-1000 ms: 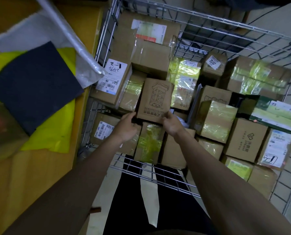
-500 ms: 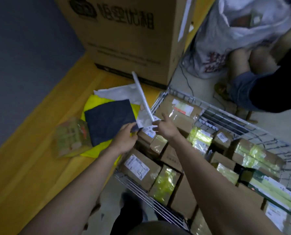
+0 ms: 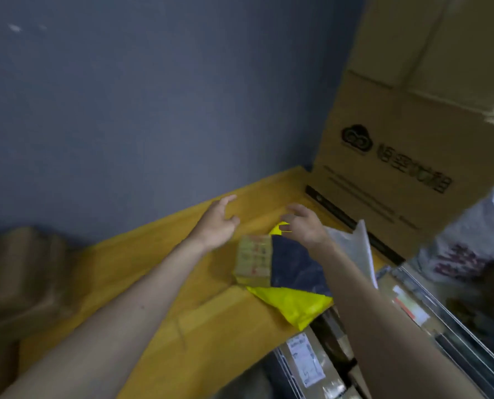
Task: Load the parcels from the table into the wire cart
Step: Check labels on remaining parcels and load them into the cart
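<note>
A small taped cardboard parcel [image 3: 253, 260] lies on the yellow table [image 3: 159, 283]. Beside it, a dark blue flat parcel [image 3: 294, 267] rests on a yellow mailer bag [image 3: 293, 305]. My left hand [image 3: 217, 223] hovers just beyond the small parcel, fingers spread, holding nothing. My right hand [image 3: 305, 223] hangs above the far edge of the dark blue parcel with loosely bent fingers, empty. The wire cart [image 3: 430, 321] with packed boxes shows at the lower right, blurred.
A big printed cardboard box [image 3: 407, 156] stands at the table's far right end. A clear plastic bag [image 3: 355, 249] lies between it and the parcels. A blue wall backs the table. Blurred brown boxes [image 3: 18, 272] sit at the left. A seated person is at the right edge.
Both hands left the brown box in the cart and swung left over the table. They now hover above the small taped parcel and the dark blue one. The camera turned left.
</note>
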